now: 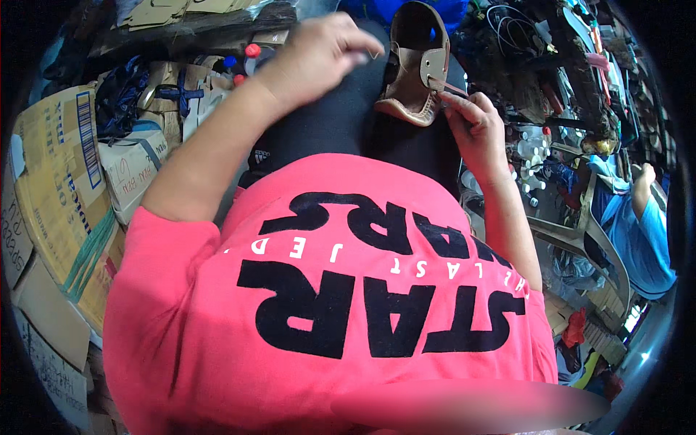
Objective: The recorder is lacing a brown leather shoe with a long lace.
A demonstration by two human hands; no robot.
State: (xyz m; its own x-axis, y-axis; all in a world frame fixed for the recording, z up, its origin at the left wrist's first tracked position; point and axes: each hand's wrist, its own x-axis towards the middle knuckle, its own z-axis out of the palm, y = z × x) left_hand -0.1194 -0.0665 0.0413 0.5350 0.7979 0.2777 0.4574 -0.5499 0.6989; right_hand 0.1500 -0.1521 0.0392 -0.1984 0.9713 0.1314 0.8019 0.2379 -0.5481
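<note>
A brown leather shoe [412, 80], open at the toe end and with a side strap, rests upon my dark-trousered legs. Pale stitching runs along its near edge. At that edge, my right hand [478, 134] has its thumb and finger closed on the shoe, close to a thin reddish strip. To the left of the shoe my left hand [322, 54] is raised, apart from it. Its fingers are bent together and somewhat blurred; a small thin thing shows at the tips, too unclear to name.
Cardboard boxes [65, 174] are piled at the left, with a red-capped bottle [252, 51] nearer my knee. White bottles [533, 148] and tangled clutter stand at the right. Farther right sits a person in blue clothing [631, 232], beside a chair frame [605, 239].
</note>
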